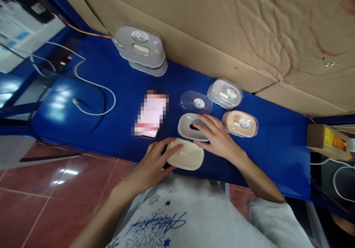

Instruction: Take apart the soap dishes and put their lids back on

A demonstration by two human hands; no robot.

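Note:
Fingers of my left hand (155, 161) wrap the left end of a cream oval plastic dish (190, 157), with one finger lying across its inside. This dish is at the table's near edge, in front of my shirt. My right hand (217, 137) grips the right end of a pale grey oval plastic piece (184, 126) with a dark slot in its middle; the fingers hide that end. Just beyond the grey piece lies a clear plastic cover (188, 101) with a round label.
On the blue table (280, 155) are a grey covered dish (217, 89) and a peach covered dish (248, 129). Stacked grey covered dishes (122, 39) stand against the cardboard wall (188, 26). A blurred-out phone (152, 111) and a white cable (115, 100) lie left. A cardboard box (316, 140) sits right.

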